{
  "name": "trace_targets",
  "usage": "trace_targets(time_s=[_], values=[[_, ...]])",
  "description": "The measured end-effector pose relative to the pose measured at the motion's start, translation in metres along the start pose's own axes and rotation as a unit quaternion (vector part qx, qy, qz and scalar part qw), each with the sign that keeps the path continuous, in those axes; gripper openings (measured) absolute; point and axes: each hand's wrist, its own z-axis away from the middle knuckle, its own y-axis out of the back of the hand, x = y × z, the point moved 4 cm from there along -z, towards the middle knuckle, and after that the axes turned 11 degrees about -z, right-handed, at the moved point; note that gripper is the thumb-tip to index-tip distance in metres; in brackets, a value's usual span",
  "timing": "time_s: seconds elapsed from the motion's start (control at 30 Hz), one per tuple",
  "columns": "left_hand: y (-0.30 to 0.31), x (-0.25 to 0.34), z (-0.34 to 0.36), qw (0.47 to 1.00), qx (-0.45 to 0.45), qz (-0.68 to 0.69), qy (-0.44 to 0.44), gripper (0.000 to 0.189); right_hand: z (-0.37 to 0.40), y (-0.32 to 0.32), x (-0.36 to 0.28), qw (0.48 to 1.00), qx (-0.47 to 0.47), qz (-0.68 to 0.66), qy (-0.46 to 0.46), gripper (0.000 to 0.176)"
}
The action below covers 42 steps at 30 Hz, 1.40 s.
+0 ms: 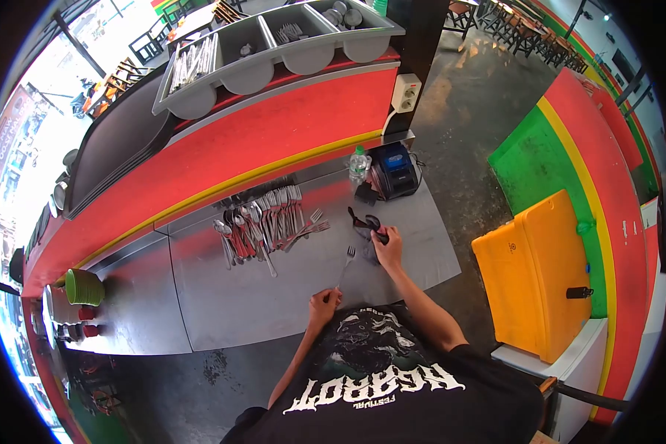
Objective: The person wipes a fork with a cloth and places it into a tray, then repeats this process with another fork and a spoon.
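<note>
My left hand (324,305) is closed around the handle end of a metal fork (350,254), near the front edge of the steel counter. The fork's tines point away from me. My right hand (389,249) is closed on a black object (364,222) that looks like a pair of sunglasses, just above the counter; my fingers cover part of it. To the left of both hands lies a spread pile of metal spoons and forks (263,222), with a few forks (307,231) at its right end.
A clear plastic bottle (359,166) and a blue-black device (394,170) stand at the counter's back right. Above the red wall sits a grey cutlery tray (263,55) with compartments. Green stacked bowls (83,287) are far left; a yellow box (529,277) stands right.
</note>
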Motion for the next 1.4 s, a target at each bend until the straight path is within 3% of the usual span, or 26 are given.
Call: trace_targets(time_s=[0.13, 0.23, 0.33, 0.37, 0.47, 0.57, 0.77, 0.9, 1.0, 1.1, 1.2, 1.3, 1.4], values=[[-0.004, -0.013, -0.008, 1.000, 0.005, 0.007, 0.008, 0.035, 0.015, 0.008, -0.052, 0.985, -0.114, -0.128, 0.001, 0.025], [-0.008, -0.011, -0.014, 1.000, 0.001, 0.007, -0.024, 0.034, 0.050, 0.001, -0.078, 0.951, -0.246, -0.173, 0.078, 0.026], [-0.011, 0.001, -0.013, 0.996, 0.000, -0.078, -0.045, 0.035, 0.078, -0.009, -0.075, 0.916, -0.345, -0.111, 0.174, 0.029], [-0.013, 0.002, -0.011, 0.993, -0.002, -0.105, -0.044, 0.036, 0.080, -0.012, -0.064, 0.922, -0.346, -0.123, 0.121, 0.035], [-0.017, 0.007, -0.006, 0.992, -0.034, -0.116, -0.020, 0.040, 0.060, -0.012, -0.043, 0.948, -0.273, -0.031, 0.163, 0.034], [-0.015, 0.011, -0.005, 0.994, -0.055, -0.093, 0.006, 0.042, 0.041, -0.012, -0.049, 0.949, -0.261, -0.013, 0.178, 0.031], [-0.008, 0.009, -0.007, 0.998, -0.047, -0.040, -0.001, 0.037, 0.021, -0.032, -0.007, 0.975, -0.202, 0.008, 0.093, 0.025], [-0.007, 0.001, -0.005, 1.000, -0.015, 0.004, -0.021, 0.026, 0.013, -0.028, 0.004, 0.975, -0.186, 0.038, 0.112, 0.025], [0.006, 0.029, 0.000, 0.982, 0.069, -0.161, -0.066, 0.022, 0.013, -0.026, -0.001, 0.977, -0.178, 0.048, 0.109, 0.027], [0.012, 0.049, 0.001, 0.962, 0.100, -0.199, -0.155, 0.027, 0.016, -0.027, -0.001, 0.980, -0.167, 0.048, 0.102, 0.027], [0.015, 0.049, -0.002, 0.947, 0.109, -0.256, -0.160, 0.020, 0.015, -0.025, 0.003, 0.986, -0.147, 0.025, 0.077, 0.027], [0.016, 0.045, -0.008, 0.958, 0.117, -0.223, -0.136, 0.018, 0.017, -0.022, 0.015, 0.995, -0.097, 0.007, 0.031, 0.028], [0.016, 0.029, -0.014, 0.982, 0.085, -0.161, -0.041, 0.022, 0.021, -0.011, 0.023, 0.998, -0.048, 0.000, -0.032, 0.030]])
